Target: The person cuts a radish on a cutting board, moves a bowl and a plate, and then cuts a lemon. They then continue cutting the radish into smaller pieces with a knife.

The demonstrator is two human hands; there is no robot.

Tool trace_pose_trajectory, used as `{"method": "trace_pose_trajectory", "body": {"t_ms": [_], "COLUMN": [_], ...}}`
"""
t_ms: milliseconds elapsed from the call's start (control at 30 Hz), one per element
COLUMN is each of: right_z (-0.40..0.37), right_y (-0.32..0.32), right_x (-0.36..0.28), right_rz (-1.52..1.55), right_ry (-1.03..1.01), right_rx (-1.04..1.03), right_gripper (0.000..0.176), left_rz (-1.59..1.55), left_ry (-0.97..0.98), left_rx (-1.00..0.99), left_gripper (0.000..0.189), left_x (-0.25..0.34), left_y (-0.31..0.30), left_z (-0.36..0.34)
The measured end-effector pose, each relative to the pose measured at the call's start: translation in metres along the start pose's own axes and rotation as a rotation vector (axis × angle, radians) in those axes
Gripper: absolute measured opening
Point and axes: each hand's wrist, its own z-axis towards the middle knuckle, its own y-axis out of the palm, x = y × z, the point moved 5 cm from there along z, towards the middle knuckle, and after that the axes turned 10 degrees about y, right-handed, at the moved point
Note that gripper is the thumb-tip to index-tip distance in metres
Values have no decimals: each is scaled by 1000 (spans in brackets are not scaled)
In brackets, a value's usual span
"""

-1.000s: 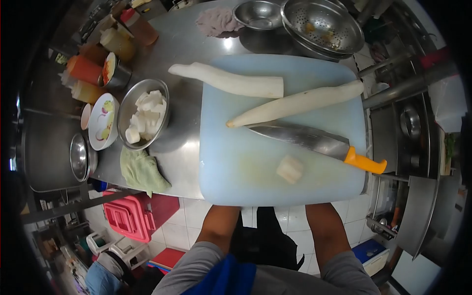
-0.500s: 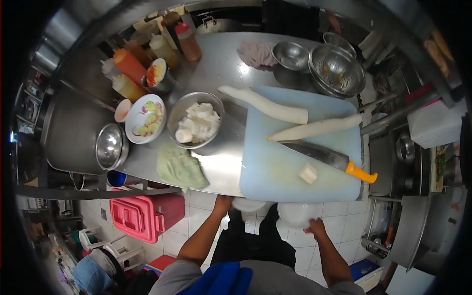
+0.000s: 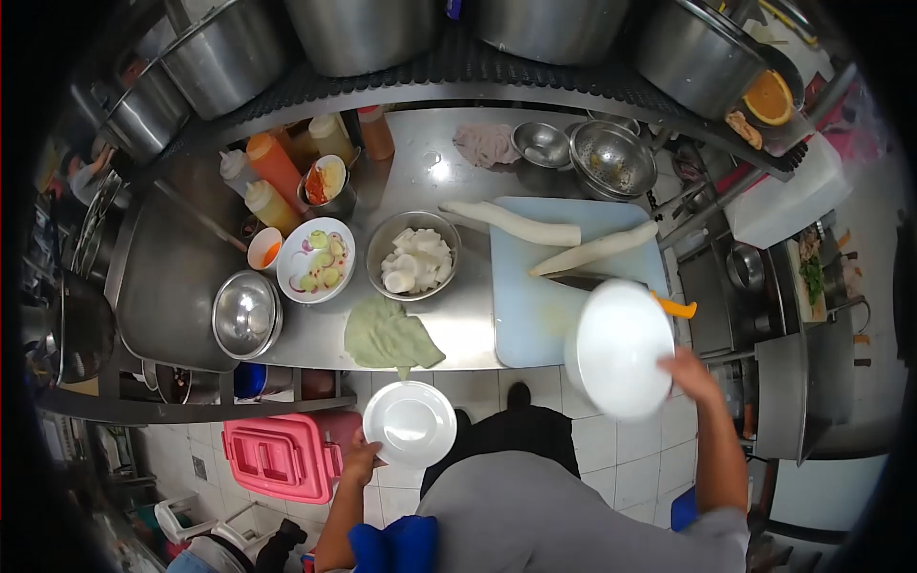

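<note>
A white plate [image 3: 410, 424] is in my left hand [image 3: 360, 458], gripped at its lower left rim in front of the counter. My right hand [image 3: 694, 378] grips the right rim of a larger white dish [image 3: 626, 350], raised over the front of the blue cutting board [image 3: 525, 325]. Two long peeled white roots, an upper one [image 3: 516, 222] and a lower one [image 3: 602, 249], lie on the board. Beside them is a knife with a yellow handle [image 3: 680, 308], its blade partly hidden by the dish. Left of the board sits a metal bowl of white chunks [image 3: 416, 261].
A green cloth [image 3: 390, 336] lies at the counter's front edge. A bowl of sliced vegetables [image 3: 317, 260], empty metal bowls [image 3: 246, 315] and sauce bottles [image 3: 274, 168] stand left. Large pots [image 3: 361, 33] line the shelf above. A pink bin [image 3: 287, 458] is below left.
Both hands have come up from below the counter edge, bringing the plate and dish into fuller view. The dish now covers part of the board and the small white piece. The view has shifted.
</note>
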Motion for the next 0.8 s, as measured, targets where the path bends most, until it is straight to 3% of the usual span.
{"method": "trace_pose_trajectory", "body": {"t_ms": [67, 133, 200, 300, 333, 567, 667, 700, 800], "right_z": [42, 99, 159, 230, 253, 312, 316, 314, 302], "right_y": [-5, -8, -6, 13, 17, 37, 26, 21, 11], "right_x": [-61, -107, -149, -185, -191, -186, -179, -177, -177], "right_rz": [-41, -4, -78, 42, -30, -50, -79, -98, -205], "right_ry": [-164, -156, -259, -188, -240, -100, -52, -14, -16], "right_rx": [84, 56, 152, 135, 102, -113, -170, -172, -211], "right_gripper": [22, 25, 27, 29, 35, 35, 33, 32, 35], "left_rz": [-15, -79, -121, -135, -132, -461, -499, -434, -435], "left_ry": [28, 66, 81, 126, 126, 321, 366, 394, 479], "left_rx": [9, 70, 99, 218, 228, 396, 442, 325, 297], "left_gripper": [54, 53, 54, 54, 54, 58, 60, 61, 63], "left_x": [22, 31, 50, 53, 54, 95, 138, 154, 229], "left_y": [4, 3, 14, 14, 19, 67, 85, 82, 107], "left_z": [-11, -19, -41, -64, -72, -122, -115, -105, -71]}}
